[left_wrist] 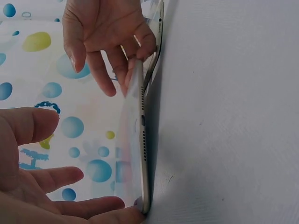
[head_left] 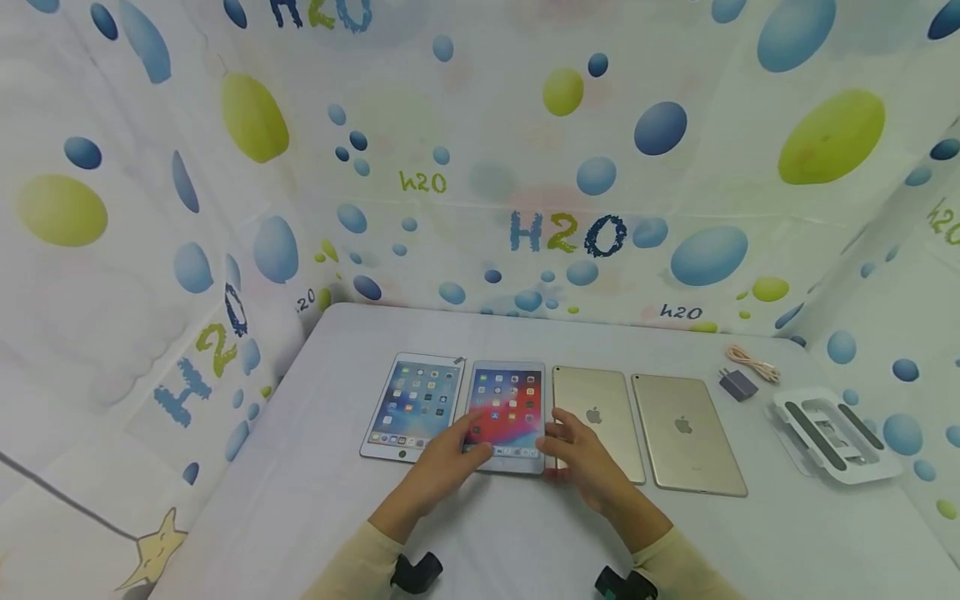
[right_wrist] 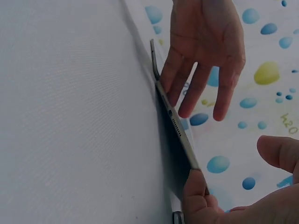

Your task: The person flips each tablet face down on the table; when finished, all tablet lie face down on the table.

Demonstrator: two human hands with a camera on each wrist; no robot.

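Note:
A white-framed tablet (head_left: 507, 410) with a lit red and blue home screen lies between the two hands. In the left wrist view its lower edge shows, with a port and speaker holes. My left hand (head_left: 444, 458) is at its left side, thumb held apart over the screen and straight fingers touching the lower left corner. Opposite it, my right hand (head_left: 581, 454) curls its lowest fingers round the right edge, which stands tilted up off the cloth in the right wrist view; its thumb is free. Left of it lies another lit tablet (head_left: 417, 400).
Two gold tablets (head_left: 600, 433) (head_left: 688, 437) lie face down on the right. Beyond them are a dark charger plug (head_left: 738, 384), a coiled pale cable (head_left: 752, 363) and a white tray-like holder (head_left: 836, 437). A printed curtain (head_left: 480, 117) surrounds the white-covered table (head_left: 525, 542).

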